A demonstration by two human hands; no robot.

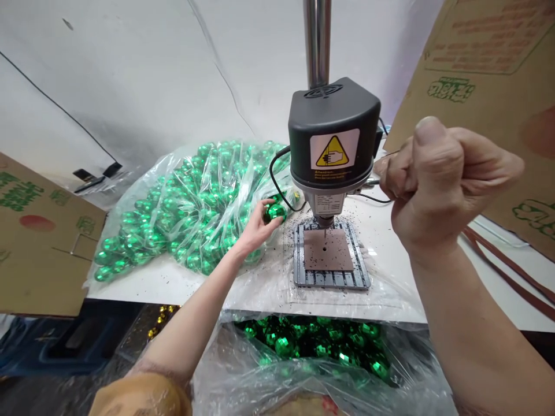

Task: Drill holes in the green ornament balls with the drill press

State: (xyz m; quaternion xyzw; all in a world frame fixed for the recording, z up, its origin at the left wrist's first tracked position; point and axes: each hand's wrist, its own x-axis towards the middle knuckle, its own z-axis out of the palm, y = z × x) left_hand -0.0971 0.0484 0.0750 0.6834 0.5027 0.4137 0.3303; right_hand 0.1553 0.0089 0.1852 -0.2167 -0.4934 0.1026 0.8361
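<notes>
My left hand [256, 226] reaches forward and grips a shiny green faceted ball [274, 212] just left of the drill's bit. My right hand [437, 173] is raised at the right side of the small black bench drill [333, 138], fist closed round its feed lever [373, 182], which is mostly hidden in the fingers. The drill bit hangs over a brown pad [328, 250] on the grey slotted base [332, 279]. Dark shavings are scattered around the base.
A clear plastic bag of several green balls [182, 208] lies left on the white table [173, 283]. Another open bag of green balls [321, 344] sits below the front edge. Cardboard sheets stand at left [39, 242] and right [489, 92]. The drill's steel column [317, 40] rises behind.
</notes>
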